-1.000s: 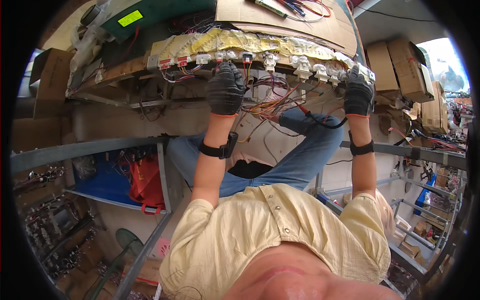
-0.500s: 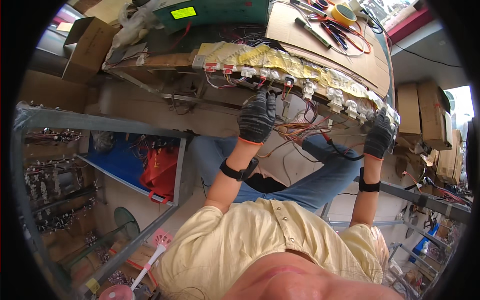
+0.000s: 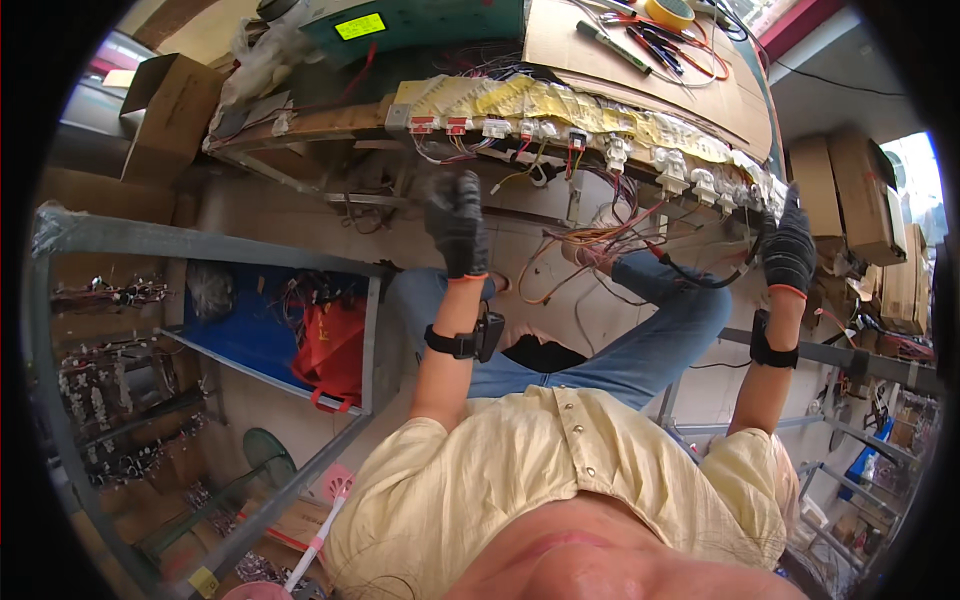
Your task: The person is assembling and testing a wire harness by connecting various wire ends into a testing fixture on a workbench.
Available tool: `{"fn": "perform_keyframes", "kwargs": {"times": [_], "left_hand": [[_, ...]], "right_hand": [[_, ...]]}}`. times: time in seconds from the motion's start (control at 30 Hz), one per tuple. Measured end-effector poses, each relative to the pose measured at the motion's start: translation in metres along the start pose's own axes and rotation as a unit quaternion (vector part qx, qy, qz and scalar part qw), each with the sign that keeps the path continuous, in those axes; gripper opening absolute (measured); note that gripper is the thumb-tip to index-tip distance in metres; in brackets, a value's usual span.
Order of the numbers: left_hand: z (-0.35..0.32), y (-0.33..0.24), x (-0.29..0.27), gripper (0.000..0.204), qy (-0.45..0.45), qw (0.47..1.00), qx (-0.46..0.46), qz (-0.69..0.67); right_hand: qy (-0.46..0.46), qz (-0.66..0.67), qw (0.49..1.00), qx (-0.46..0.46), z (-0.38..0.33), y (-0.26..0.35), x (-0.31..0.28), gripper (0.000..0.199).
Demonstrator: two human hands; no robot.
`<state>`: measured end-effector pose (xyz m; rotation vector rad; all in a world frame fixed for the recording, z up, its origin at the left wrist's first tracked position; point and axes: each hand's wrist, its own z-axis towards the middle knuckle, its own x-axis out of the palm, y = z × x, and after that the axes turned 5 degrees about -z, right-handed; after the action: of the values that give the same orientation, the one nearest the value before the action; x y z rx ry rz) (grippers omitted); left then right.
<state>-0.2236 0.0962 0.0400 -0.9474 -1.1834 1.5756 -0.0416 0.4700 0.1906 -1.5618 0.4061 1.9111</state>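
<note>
My left hand, in a dark grey glove with an orange cuff, is in front of the bench edge, apart from the connectors. Motion smears its fingers, and I see no object in it. A long row of connector sockets, partly covered with yellow and clear tape, runs along the bench edge. Red and white plugs with thin wires sit in its left part. By the row's right end is my right hand, gloved alike, with a finger stretched upward. Below the row hangs a bundle of orange and brown wires.
A green tester box with a lit yellow display stands on the bench. A cardboard sheet carries a marker, tools and a tape roll. Cardboard boxes flank the bench. At left, a metal rack holds a red bag.
My left hand has come away from the connectors, moving left and down. My right hand has shifted slightly right and down. The plugs at the row's left stay in place.
</note>
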Motion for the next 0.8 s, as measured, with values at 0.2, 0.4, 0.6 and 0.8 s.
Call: {"fn": "perform_keyframes", "kwargs": {"times": [0.2,0.4,0.6,0.8], "left_hand": [[0.038,0.008,-0.004,0.032,0.108,0.844,-0.339,-0.401],[0.046,-0.003,0.01,0.024,0.095,0.869,-0.295,-0.386],[0.043,-0.02,0.004,0.017,0.085,0.912,-0.283,-0.285],[0.049,-0.025,-0.001,0.015,0.107,0.84,-0.353,-0.397]], "right_hand": [[-0.117,0.284,0.943,-0.132,-0.074,0.079,-0.014,0.031],[0.299,0.682,0.663,-0.081,-0.132,0.224,-0.015,0.023],[0.324,0.886,0.278,0.183,-0.111,0.333,0.001,0.028],[0.063,0.739,0.668,0.059,-0.081,0.398,0.074,0.019]]}}
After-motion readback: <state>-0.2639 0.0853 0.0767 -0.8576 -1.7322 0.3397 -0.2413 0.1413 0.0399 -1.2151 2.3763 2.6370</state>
